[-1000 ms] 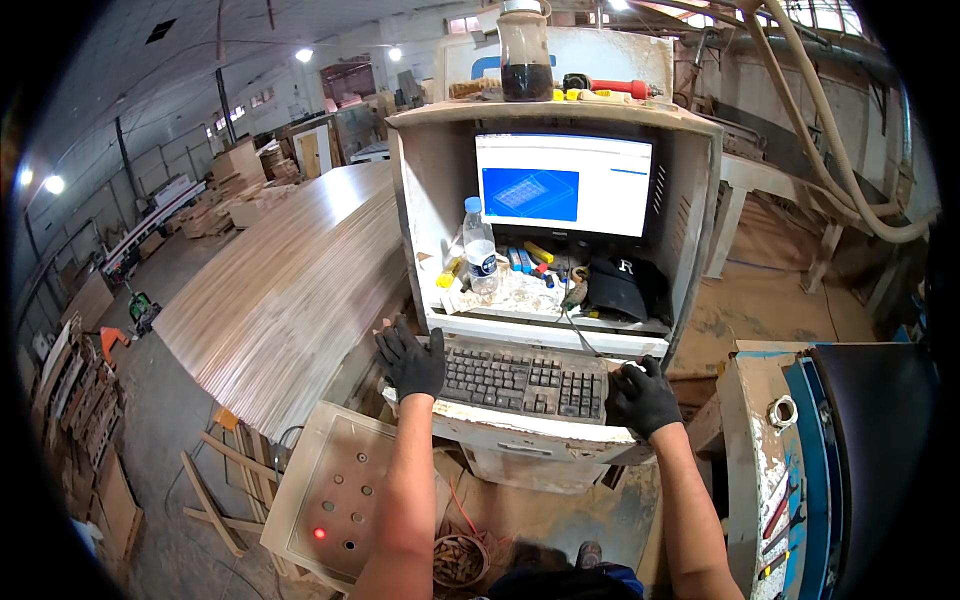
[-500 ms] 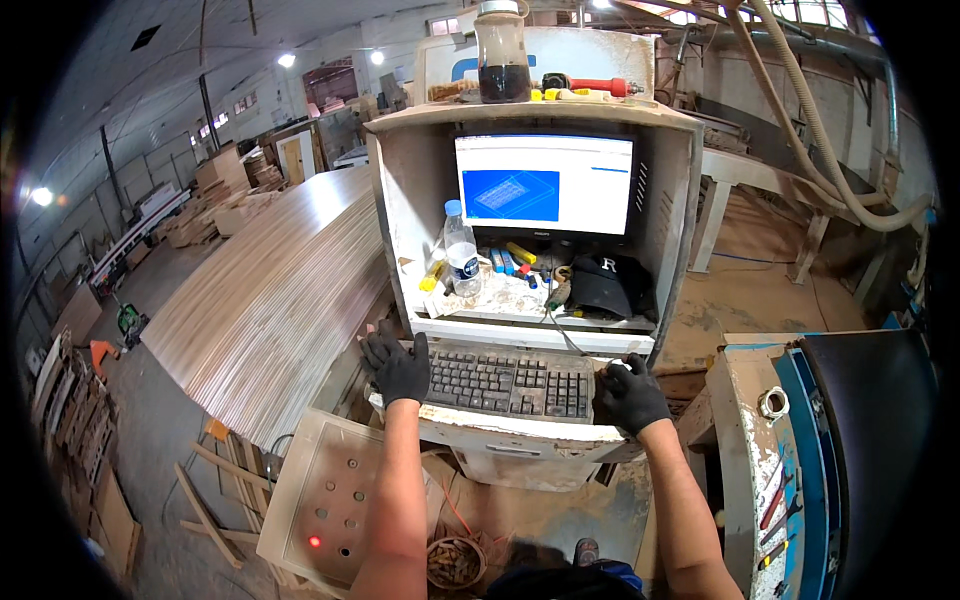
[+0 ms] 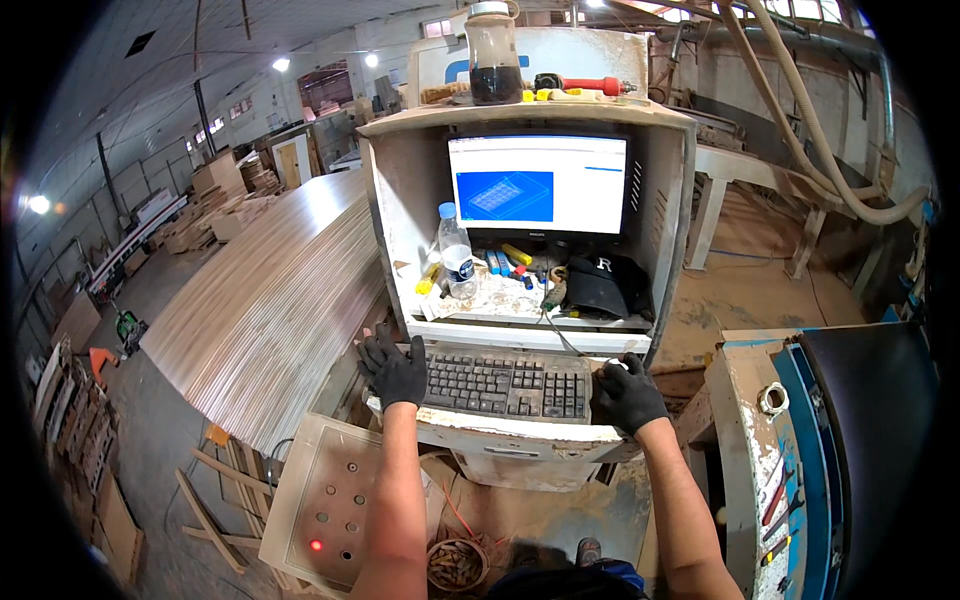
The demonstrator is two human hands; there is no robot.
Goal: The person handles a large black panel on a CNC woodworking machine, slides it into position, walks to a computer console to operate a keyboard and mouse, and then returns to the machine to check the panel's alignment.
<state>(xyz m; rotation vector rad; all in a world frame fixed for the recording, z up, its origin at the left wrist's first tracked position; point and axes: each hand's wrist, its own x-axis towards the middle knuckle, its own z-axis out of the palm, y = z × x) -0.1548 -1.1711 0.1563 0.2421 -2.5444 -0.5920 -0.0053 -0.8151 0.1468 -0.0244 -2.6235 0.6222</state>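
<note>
Both of my hands wear black gloves and rest at a dusty workstation cabinet (image 3: 400, 190). My left hand (image 3: 393, 366) lies on the left end of the black keyboard (image 3: 505, 384), fingers spread. My right hand (image 3: 625, 393) sits at the keyboard's right end, curled over something pale that looks like a mouse, mostly hidden under the glove. Above, a monitor (image 3: 538, 183) shows a blue drawing on a white window. On the shelf below it stand a water bottle (image 3: 456, 254), several coloured markers (image 3: 505, 261) and a black cap (image 3: 602, 283).
A tall stack of long wooden boards (image 3: 270, 300) lies to my left. A slanted control panel with buttons and a red light (image 3: 325, 500) sits below the keyboard. A blue and white machine (image 3: 800, 440) stands at right. A jar of dark liquid (image 3: 494, 66) tops the cabinet.
The view has shifted slightly closer to the workstation. Both hands stay at the keyboard's ends.
</note>
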